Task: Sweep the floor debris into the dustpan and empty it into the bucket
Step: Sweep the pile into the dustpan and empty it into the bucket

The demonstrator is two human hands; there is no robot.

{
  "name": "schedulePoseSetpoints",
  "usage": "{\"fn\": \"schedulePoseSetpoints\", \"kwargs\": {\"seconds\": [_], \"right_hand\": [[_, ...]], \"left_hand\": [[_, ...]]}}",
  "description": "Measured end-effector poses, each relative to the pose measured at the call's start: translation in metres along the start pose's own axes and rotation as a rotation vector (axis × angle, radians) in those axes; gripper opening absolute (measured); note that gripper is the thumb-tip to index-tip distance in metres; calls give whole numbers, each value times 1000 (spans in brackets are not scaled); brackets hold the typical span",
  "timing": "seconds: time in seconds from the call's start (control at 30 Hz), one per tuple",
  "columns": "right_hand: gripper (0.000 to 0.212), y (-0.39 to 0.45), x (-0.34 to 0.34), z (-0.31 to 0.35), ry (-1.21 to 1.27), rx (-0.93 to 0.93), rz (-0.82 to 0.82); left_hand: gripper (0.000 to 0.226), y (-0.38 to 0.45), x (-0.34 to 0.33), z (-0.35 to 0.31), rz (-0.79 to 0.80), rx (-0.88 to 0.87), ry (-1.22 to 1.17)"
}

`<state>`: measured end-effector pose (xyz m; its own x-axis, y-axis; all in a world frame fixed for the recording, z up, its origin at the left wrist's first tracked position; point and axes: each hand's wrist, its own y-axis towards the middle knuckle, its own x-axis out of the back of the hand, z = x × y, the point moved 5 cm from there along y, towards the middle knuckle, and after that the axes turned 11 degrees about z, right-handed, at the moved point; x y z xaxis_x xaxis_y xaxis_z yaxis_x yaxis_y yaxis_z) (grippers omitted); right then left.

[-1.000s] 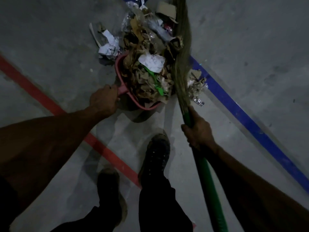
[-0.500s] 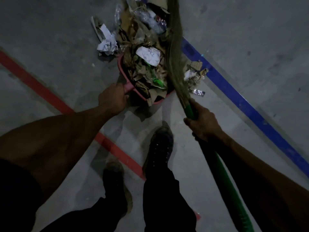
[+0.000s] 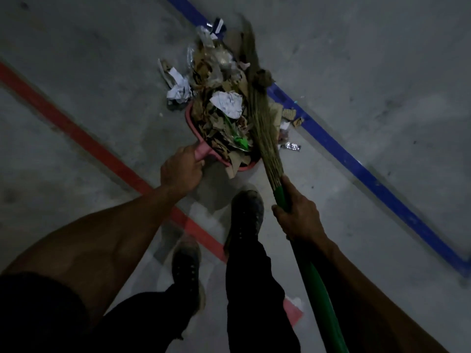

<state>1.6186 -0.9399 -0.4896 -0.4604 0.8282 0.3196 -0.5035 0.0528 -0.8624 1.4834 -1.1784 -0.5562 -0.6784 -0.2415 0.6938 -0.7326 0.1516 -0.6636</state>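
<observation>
Both hands are busy. Left hand [image 3: 181,171] is curled round the pink handle of the dustpan [image 3: 190,118], thumb lying along the top of the handle, fingers wrapped underneath. Right hand [image 3: 298,215] grips the broom [image 3: 265,138] on its green shaft, just below the point where the straw bristles are bound in; the shaft runs down past the right forearm to the bottom edge of the view.

Dustpan sits on the grey concrete floor [image 3: 102,72] ahead of the person's feet, heaped with debris [image 3: 219,128]: torn brown cardboard, leaf-like scraps, a crumpled white paper [image 3: 227,103] on top and a bright green bit [image 3: 240,141] near the rear rim. Some cardboard hangs over the rear rim toward the feet. Broom bristles lie along the right side of the heap, touching it, their tip blurred at the far end.

More rubbish lies outside the pan: a crumpled white-grey paper [image 3: 179,89] just left of its mouth, clear plastic and cardboard beyond it, small cardboard bits and a foil wrapper [image 3: 291,147] to the right of the bristles.

A red line [image 3: 76,133] crosses the floor on the left and a blue line [image 3: 356,164] on the right. Two dark shoes [image 3: 246,212] and dark trousers show below; no bucket is in view
</observation>
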Motion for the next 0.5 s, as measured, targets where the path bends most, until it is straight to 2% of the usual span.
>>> {"fn": "schedulePoseSetpoints", "kwargs": {"seconds": [0.23, 0.5], "right_hand": [[72, -155, 6, 55, -74, 67, -47], [72, -309, -4, 136, -147, 199, 2]], "left_hand": [[26, -136, 91, 0, -47, -35, -84], [31, -312, 192, 52, -142, 71, -160]]}}
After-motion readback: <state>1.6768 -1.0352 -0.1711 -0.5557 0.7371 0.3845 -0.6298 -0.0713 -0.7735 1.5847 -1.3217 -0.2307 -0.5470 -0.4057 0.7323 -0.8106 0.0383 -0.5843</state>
